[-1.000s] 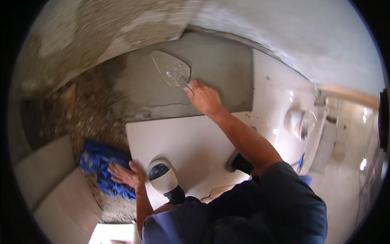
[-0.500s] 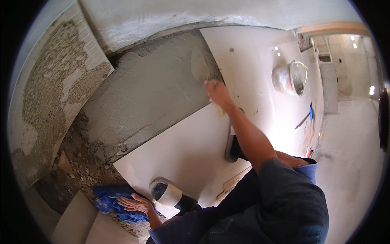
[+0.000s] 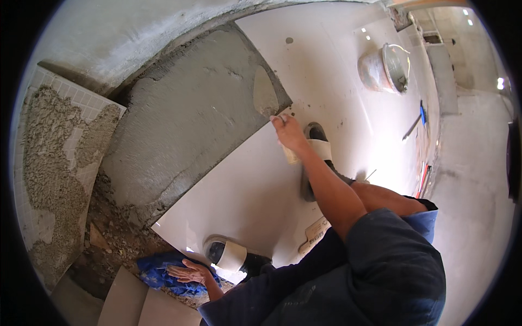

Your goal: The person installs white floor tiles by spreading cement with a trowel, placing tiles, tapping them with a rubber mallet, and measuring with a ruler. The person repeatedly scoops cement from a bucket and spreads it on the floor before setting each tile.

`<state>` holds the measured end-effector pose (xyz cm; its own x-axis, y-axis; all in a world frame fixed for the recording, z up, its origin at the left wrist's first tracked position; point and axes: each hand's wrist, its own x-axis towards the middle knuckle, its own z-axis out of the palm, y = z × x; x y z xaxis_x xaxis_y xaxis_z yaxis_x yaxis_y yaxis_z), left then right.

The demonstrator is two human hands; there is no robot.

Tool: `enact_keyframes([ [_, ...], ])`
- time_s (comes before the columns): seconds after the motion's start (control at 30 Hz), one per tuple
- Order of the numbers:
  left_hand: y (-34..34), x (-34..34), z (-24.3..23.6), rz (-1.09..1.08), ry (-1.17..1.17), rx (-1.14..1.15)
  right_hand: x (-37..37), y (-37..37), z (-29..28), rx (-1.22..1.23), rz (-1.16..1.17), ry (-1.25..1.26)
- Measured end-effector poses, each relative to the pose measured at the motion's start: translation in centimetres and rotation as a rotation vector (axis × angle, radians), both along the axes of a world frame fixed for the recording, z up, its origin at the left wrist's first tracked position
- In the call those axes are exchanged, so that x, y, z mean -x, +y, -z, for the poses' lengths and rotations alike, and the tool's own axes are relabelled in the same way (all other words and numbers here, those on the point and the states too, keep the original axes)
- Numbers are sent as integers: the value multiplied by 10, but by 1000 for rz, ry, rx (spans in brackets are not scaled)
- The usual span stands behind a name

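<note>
My right hand (image 3: 289,132) is closed round the handle of a pointed trowel (image 3: 265,93). The trowel's blade lies flat on, or just over, a bed of wet grey mortar (image 3: 174,108), close to the corner where two pale floor tiles meet. The handle's light-coloured end sticks out below my fist, over the nearer tile (image 3: 228,190). At the lower left, my left hand (image 3: 189,271) has its fingers stretched out, holding nothing. It is over a crumpled blue plastic sheet or bag (image 3: 155,269); whether it touches it I cannot tell.
My sandalled feet (image 3: 231,255) rest on the laid tile. A tile smeared with lumpy mortar (image 3: 49,157) leans at the left. A metal bucket (image 3: 380,70) stands on the far right tile, with a blue-handled tool (image 3: 422,115) nearer. Rubble (image 3: 109,233) borders the mortar bed.
The view has shifted, so more of the leaning tile shows. The trowel blade, blurred before, is now sharp near the tile corner. My left hand remains spread by the blue plastic.
</note>
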<state>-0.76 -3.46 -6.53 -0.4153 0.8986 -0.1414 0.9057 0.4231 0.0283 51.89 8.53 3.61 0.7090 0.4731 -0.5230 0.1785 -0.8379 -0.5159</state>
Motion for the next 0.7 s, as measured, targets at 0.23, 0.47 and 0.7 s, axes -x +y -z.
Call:
enact_keyframes([
  [0.23, 0, 2, 4, 12, -3, 0, 46, -4, 5, -31, -28, -84],
  [0.47, -1, -3, 2, 19, -25, -94, 59, 41, 16, 39, -5, -33],
  [0.7, -1, -11, -1, 8, -54, -102, 145, 11, 17, -139, -95, 180],
])
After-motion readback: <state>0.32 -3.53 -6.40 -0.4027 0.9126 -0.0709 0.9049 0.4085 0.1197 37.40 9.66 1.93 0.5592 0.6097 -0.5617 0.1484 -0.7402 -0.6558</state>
